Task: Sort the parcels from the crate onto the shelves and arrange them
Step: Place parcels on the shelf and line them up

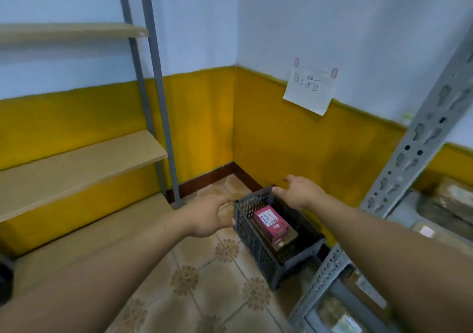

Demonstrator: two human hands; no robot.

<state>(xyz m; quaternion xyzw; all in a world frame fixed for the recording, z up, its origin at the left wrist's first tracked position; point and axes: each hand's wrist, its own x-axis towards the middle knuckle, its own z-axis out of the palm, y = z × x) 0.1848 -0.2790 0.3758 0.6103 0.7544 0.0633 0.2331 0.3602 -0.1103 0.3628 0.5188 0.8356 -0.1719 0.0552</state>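
Our forearms (102,281) reach down toward a dark grey plastic crate (256,245) on patterned floor tiles (184,279). Left of the crate stand wooden shelves (76,166). Right of it rises a slotted grey metal upright (409,153), with brown wrapped parcels (450,202) shelved behind.

Our left hand (207,215) spreads just beside the crate's left rim, thumb at its corner. Our right hand (299,192) is over the far rim, fingers loose. Each grip is wide open and holds nothing.

Inside the crate a pink parcel (270,221) lies on a brown cardboard parcel (290,238). Its white label (267,217) carries blue writing, too blurred to read. Above the crate, a paper note (309,89) taped to the wall bears handwritten Chinese characters we cannot read for certain.
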